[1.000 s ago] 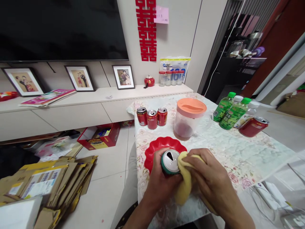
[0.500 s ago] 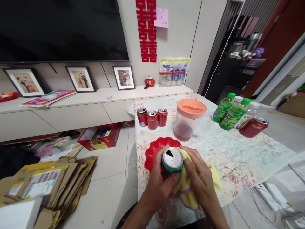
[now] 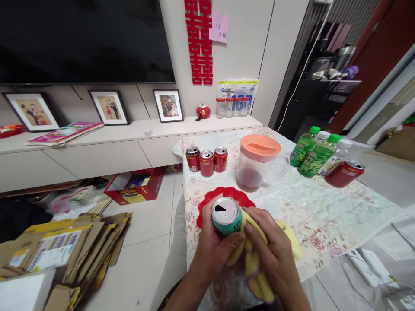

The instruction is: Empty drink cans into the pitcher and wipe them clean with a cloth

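Note:
An opened green drink can (image 3: pixel 226 215) is held upright, its silver top facing me, in my left hand (image 3: pixel 212 246). The fingers wrap around its side and the thumb lies across the front. My right hand (image 3: pixel 270 242) grips a yellow cloth (image 3: pixel 254 263) and presses it against the can's right side. One end of the cloth hangs down below, and another part shows beyond the right hand. Behind the can, a red scalloped plate (image 3: pixel 235 193) lies on the table, partly hidden by my hands.
On the flowered tablecloth (image 3: pixel 311 216) stand three red cans (image 3: pixel 206 163) and a pitcher with an orange lid (image 3: pixel 259 149). Several bottles (image 3: pixel 319 155) and a larger red can (image 3: pixel 344 173) are at the right. Flattened cardboard (image 3: pixel 81 246) lies on the floor at the left.
The green can and my left hand have shifted slightly left. My right hand and the cloth have followed, and the can's green side shows more.

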The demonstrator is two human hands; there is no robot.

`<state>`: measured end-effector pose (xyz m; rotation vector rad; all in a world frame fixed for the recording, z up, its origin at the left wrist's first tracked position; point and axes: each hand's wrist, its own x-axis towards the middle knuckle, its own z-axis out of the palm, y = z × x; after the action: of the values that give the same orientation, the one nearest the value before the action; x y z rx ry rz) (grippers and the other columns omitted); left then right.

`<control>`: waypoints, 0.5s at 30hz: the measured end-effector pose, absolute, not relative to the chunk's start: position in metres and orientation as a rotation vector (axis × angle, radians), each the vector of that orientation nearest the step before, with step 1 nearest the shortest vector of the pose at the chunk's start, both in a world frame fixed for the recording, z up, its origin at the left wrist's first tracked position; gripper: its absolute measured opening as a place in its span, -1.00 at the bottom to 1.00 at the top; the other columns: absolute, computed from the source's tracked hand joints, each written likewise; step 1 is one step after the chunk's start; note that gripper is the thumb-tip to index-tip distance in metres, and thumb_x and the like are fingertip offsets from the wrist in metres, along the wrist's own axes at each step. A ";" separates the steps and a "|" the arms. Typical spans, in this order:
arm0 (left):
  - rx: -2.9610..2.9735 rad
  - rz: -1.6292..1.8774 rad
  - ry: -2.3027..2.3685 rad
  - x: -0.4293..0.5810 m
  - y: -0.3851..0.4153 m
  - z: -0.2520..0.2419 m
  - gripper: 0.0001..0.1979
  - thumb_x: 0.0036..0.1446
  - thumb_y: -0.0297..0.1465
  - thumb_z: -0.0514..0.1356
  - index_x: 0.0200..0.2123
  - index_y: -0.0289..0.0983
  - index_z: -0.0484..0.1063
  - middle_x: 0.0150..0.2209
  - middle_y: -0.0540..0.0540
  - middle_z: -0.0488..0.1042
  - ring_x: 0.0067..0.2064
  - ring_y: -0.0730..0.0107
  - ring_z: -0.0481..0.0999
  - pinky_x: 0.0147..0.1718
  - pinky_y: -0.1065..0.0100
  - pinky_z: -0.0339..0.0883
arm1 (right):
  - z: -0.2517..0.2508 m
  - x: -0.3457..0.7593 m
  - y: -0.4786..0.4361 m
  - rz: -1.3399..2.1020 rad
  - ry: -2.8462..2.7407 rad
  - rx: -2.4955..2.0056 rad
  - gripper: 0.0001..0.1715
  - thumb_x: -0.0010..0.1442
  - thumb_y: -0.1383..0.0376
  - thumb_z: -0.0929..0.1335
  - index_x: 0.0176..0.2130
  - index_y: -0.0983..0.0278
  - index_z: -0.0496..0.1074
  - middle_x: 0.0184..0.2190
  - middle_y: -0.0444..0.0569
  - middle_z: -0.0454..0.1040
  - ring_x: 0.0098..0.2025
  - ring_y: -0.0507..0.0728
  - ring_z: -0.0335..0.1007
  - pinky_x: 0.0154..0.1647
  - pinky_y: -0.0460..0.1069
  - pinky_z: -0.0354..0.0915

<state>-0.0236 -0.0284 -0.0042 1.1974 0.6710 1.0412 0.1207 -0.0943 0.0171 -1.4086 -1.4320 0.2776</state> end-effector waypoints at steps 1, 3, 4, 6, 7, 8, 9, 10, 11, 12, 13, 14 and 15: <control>1.203 1.043 0.670 -0.023 -0.029 -0.006 -0.18 0.03 -0.15 0.50 0.26 -0.09 0.18 0.09 -0.16 0.52 0.12 -0.01 0.56 0.15 0.01 0.43 | 0.017 0.120 -0.097 0.251 -1.422 -1.389 -0.67 0.43 0.25 0.33 0.14 0.13 0.52 0.05 0.03 0.55 0.09 0.14 0.52 0.07 0.03 0.47; 1.188 1.024 0.662 -0.022 -0.030 -0.007 -0.23 0.05 -0.16 0.50 0.23 -0.10 0.20 0.03 -0.14 0.55 0.06 0.02 0.59 0.09 0.03 0.48 | 0.018 0.118 -0.101 0.218 -1.404 -1.343 -0.63 0.42 0.25 0.34 0.18 0.10 0.50 0.09 0.02 0.52 0.12 0.14 0.49 0.09 0.02 0.46; 1.170 1.009 0.652 -0.021 -0.030 -0.006 -0.24 0.06 -0.15 0.49 0.22 -0.11 0.20 0.01 -0.14 0.55 0.05 0.03 0.59 0.07 0.03 0.49 | 0.018 0.118 -0.102 0.213 -1.399 -1.317 -0.61 0.43 0.24 0.33 0.20 0.09 0.48 0.12 0.01 0.50 0.15 0.14 0.47 0.12 0.02 0.44; 1.140 0.988 0.621 -0.021 -0.033 -0.003 -0.25 0.07 -0.15 0.48 0.22 -0.10 0.21 0.02 -0.15 0.55 0.05 0.02 0.59 0.05 0.03 0.51 | 0.018 0.117 -0.103 0.215 -1.415 -1.271 -0.58 0.47 0.23 0.27 0.25 0.07 0.45 0.18 0.00 0.46 0.22 0.14 0.42 0.18 0.03 0.41; 1.130 0.990 0.609 -0.021 -0.034 -0.001 -0.27 0.08 -0.15 0.47 0.22 -0.09 0.22 0.03 -0.16 0.54 0.06 0.02 0.58 0.06 0.04 0.51 | 0.018 0.117 -0.102 0.213 -1.427 -1.264 -0.57 0.48 0.24 0.24 0.25 0.07 0.45 0.19 0.00 0.45 0.23 0.13 0.41 0.20 0.03 0.40; 1.123 0.998 0.602 -0.021 -0.036 0.001 -0.30 0.10 -0.16 0.46 0.22 -0.08 0.23 0.05 -0.15 0.53 0.08 0.03 0.57 0.08 0.05 0.50 | 0.018 0.117 -0.100 0.208 -1.434 -1.273 -0.56 0.49 0.25 0.23 0.25 0.07 0.46 0.19 -0.01 0.46 0.24 0.12 0.41 0.21 0.02 0.40; 1.118 1.008 0.599 -0.021 -0.037 0.002 -0.32 0.11 -0.17 0.45 0.22 -0.07 0.25 0.06 -0.15 0.53 0.10 0.04 0.56 0.10 0.07 0.49 | 0.017 0.117 -0.098 0.200 -1.433 -1.293 -0.57 0.48 0.27 0.23 0.23 0.07 0.47 0.18 -0.01 0.47 0.23 0.11 0.42 0.22 0.02 0.40; 1.112 1.017 0.599 -0.022 -0.038 0.003 -0.35 0.13 -0.19 0.44 0.21 -0.07 0.26 0.08 -0.13 0.52 0.11 0.07 0.55 0.12 0.09 0.47 | 0.017 0.117 -0.096 0.193 -1.427 -1.317 -0.58 0.48 0.28 0.24 0.22 0.08 0.49 0.16 -0.01 0.49 0.22 0.10 0.43 0.21 0.02 0.41; 1.110 1.026 0.600 -0.022 -0.039 0.003 -0.36 0.14 -0.20 0.44 0.21 -0.07 0.26 0.08 -0.12 0.51 0.11 0.09 0.55 0.14 0.10 0.46 | 0.016 0.118 -0.093 0.192 -1.419 -1.342 -0.59 0.47 0.28 0.25 0.20 0.10 0.50 0.14 0.00 0.50 0.20 0.11 0.45 0.20 0.03 0.42; 1.111 1.037 0.599 -0.023 -0.039 0.003 -0.36 0.15 -0.22 0.44 0.22 -0.07 0.26 0.09 -0.11 0.51 0.12 0.10 0.55 0.15 0.11 0.44 | 0.015 0.118 -0.091 0.200 -1.412 -1.362 -0.60 0.47 0.28 0.26 0.19 0.12 0.51 0.13 0.01 0.52 0.19 0.11 0.46 0.20 0.04 0.44; 1.117 1.048 0.594 -0.023 -0.039 0.002 -0.35 0.14 -0.22 0.44 0.22 -0.08 0.26 0.10 -0.12 0.51 0.13 0.10 0.55 0.16 0.11 0.44 | 0.014 0.118 -0.089 0.216 -1.411 -1.377 -0.61 0.47 0.28 0.26 0.19 0.13 0.51 0.12 0.02 0.53 0.19 0.12 0.47 0.19 0.05 0.45; 1.125 1.057 0.589 -0.024 -0.038 0.001 -0.33 0.14 -0.23 0.44 0.24 -0.08 0.25 0.12 -0.13 0.51 0.14 0.08 0.55 0.17 0.10 0.44 | 0.013 0.118 -0.087 0.234 -1.414 -1.386 -0.61 0.47 0.27 0.26 0.19 0.14 0.51 0.12 0.03 0.53 0.18 0.13 0.48 0.18 0.06 0.46; 1.134 1.067 0.590 -0.024 -0.038 -0.001 -0.31 0.13 -0.23 0.45 0.26 -0.08 0.24 0.14 -0.15 0.51 0.16 0.05 0.55 0.17 0.08 0.44 | 0.012 0.118 -0.085 0.252 -1.420 -1.394 -0.61 0.48 0.27 0.25 0.18 0.15 0.51 0.11 0.03 0.54 0.16 0.13 0.49 0.17 0.07 0.47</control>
<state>-0.0243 -0.0377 -0.0008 1.1340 0.5897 1.0667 0.1177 -0.0851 0.0122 -1.3936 -1.4204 0.2521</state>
